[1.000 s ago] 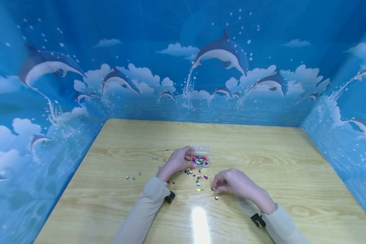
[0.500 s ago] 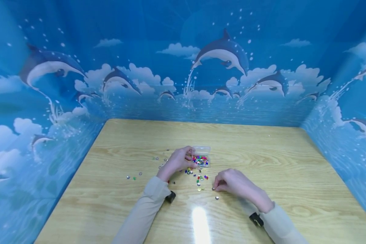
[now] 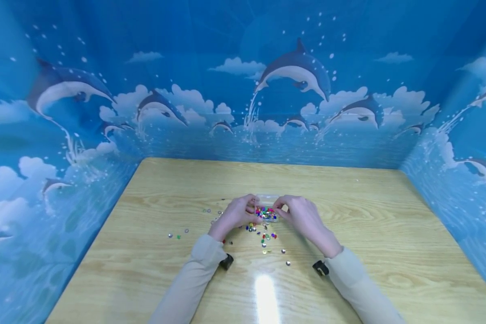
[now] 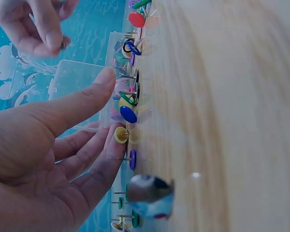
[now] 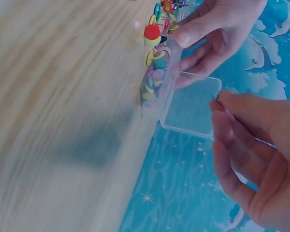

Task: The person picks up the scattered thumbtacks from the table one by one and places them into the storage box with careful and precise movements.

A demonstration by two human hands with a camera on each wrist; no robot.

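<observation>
A small clear plastic box point(image 3: 278, 217) stands on the table with its lid point(image 5: 191, 108) swung up at the back, holding many coloured thumbtacks. My left hand point(image 3: 236, 213) grips the box's left end between thumb and fingers. Over the right side of the box is my right hand point(image 3: 303, 215), its thumb and forefinger pinching a small silver thumbtack point(image 5: 215, 97). In the left wrist view that pinched tack point(image 4: 65, 42) shows dark at the fingertips, above the lid. Loose tacks lie close to the left hand, among them a blue one point(image 4: 128, 114) and a yellow one point(image 4: 121, 135).
More thumbtacks are scattered in front of the box. Two silver tacks point(image 3: 283, 251) lie nearer the person, and a few others point(image 3: 170, 235) lie off to the left. A dolphin-print curtain point(image 3: 243, 90) borders the wooden table point(image 3: 368, 216) at the back and sides.
My right hand has moved from beside the silver tacks at the front up and away to the box, carrying a tack. My left hand has stayed at the box.
</observation>
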